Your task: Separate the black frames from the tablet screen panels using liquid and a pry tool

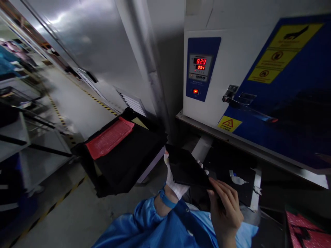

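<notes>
A thin, flat black panel point(187, 166) is held tilted in front of my body by both hands. My left hand point(177, 184), in a white glove or finger covering with a blue band at the wrist, supports it from beneath and at its left edge. Several white fingertips show past the panel's far edge. My bare right hand point(227, 205) pinches the panel's near right corner, thumb below and fingers on top. What the panel is exactly, I cannot make out.
A black bin point(139, 148) on the left holds a red bubble-wrap pouch point(111, 137). A blue-and-white oven cabinet point(207, 110) with a lit red display point(200, 64) and latch handle point(254, 112) stands ahead. Pink bubble wrap point(310, 229) lies low right. Metal cabinet point(103, 44) stands left.
</notes>
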The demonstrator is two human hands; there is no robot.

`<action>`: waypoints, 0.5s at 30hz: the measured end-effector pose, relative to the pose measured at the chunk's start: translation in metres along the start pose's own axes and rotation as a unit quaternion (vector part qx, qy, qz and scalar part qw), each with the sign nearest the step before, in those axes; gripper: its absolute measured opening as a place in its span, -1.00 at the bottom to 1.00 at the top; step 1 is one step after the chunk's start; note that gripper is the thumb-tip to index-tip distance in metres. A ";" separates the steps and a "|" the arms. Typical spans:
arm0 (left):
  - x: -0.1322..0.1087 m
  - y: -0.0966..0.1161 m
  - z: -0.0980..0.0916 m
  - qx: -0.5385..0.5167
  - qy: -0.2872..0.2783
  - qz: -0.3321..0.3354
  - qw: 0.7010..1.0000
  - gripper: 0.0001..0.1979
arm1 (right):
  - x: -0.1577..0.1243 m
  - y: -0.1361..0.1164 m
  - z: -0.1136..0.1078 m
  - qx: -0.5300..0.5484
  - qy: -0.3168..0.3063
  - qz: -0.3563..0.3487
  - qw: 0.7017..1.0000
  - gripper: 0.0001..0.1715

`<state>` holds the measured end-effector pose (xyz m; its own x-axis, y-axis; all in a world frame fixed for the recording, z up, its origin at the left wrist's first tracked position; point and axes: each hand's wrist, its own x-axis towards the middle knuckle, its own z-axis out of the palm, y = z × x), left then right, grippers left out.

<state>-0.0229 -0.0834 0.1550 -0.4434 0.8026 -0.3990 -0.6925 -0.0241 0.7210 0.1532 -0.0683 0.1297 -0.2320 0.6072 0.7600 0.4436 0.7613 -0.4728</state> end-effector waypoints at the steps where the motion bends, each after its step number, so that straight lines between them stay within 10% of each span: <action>1: 0.001 0.001 0.002 -0.024 -0.008 -0.025 0.999 0.04 | -0.001 0.001 0.000 -0.004 -0.009 -0.006 1.000 -0.62; 5: 0.015 -0.007 0.001 -0.120 -0.015 -0.095 0.988 -0.03 | -0.008 0.002 -0.003 -0.013 -0.041 -0.030 0.999 -0.54; 10: 0.030 -0.026 -0.007 -0.037 0.034 -0.004 0.999 -0.15 | -0.019 -0.004 -0.002 0.054 -0.096 -0.012 0.994 -0.39; 15: 0.024 -0.026 -0.002 0.018 0.053 0.064 0.996 0.35 | -0.026 0.003 0.001 0.026 -0.049 0.011 0.998 -0.56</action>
<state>-0.0168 -0.0652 0.1256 -0.5861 0.7268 -0.3581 -0.6060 -0.0999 0.7892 0.1593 -0.0818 0.1083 -0.3073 0.6417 0.7027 0.4042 0.7565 -0.5142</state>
